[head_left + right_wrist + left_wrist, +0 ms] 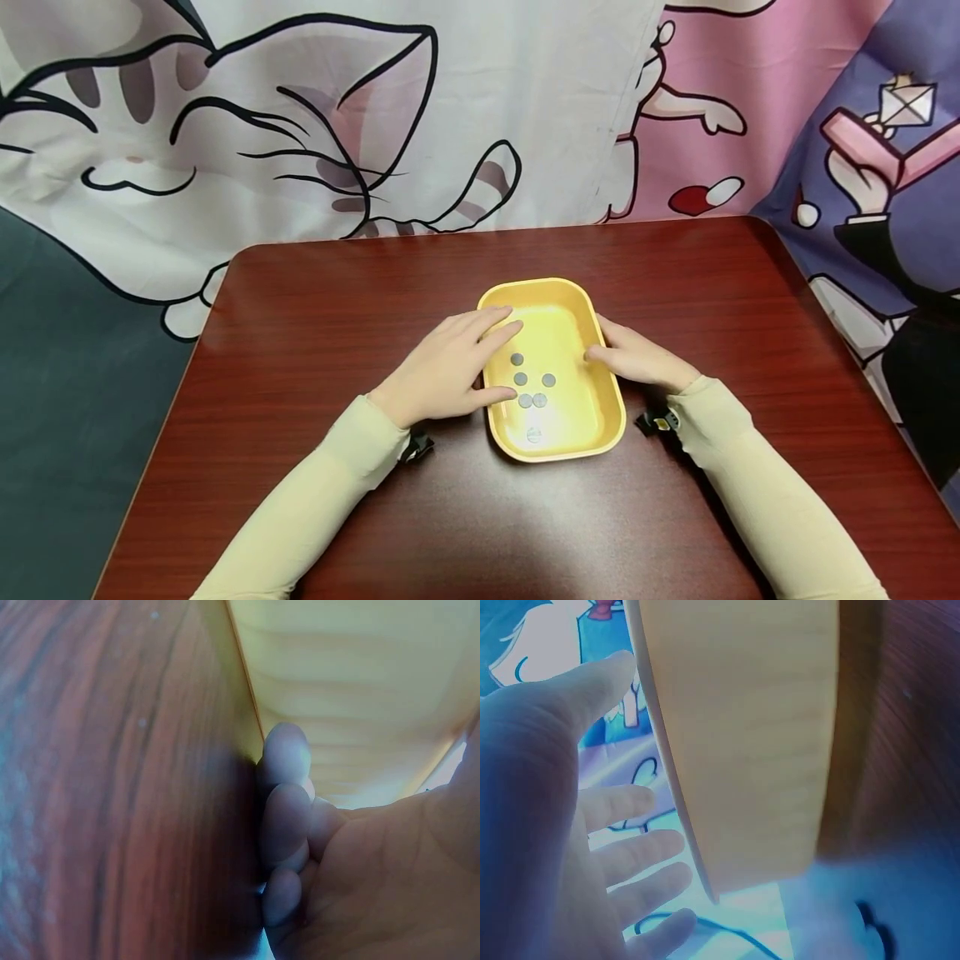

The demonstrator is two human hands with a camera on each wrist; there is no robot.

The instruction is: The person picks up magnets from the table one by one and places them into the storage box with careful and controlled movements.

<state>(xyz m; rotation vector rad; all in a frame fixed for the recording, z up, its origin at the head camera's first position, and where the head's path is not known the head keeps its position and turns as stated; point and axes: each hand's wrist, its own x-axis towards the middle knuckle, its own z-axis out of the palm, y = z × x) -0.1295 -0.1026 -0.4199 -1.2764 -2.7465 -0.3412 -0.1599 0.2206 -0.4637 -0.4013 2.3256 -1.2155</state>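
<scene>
A shallow yellow plastic tray (573, 417) with rounded corners is on the table in the head view. Several small silver coins (549, 380) lie flat on its floor, mostly toward the left half; one near the front edge (533, 435) is pale with glare. My left hand (453, 367) reaches over the left rim with fingers spread and straight, above the coins. In the left wrist view the fingers (641, 855) stand beside the tray's outer wall (742, 742). With the thumb over the right rim and the fingers outside, my right hand (641, 354) holds the tray.
The dark red-brown wooden table (360, 292) extends around the tray on all sides. Behind it hangs a cartoon-printed curtain (555, 108). Each wrist wears a small black camera, the left (417, 447) and the right (658, 421) both close to the table.
</scene>
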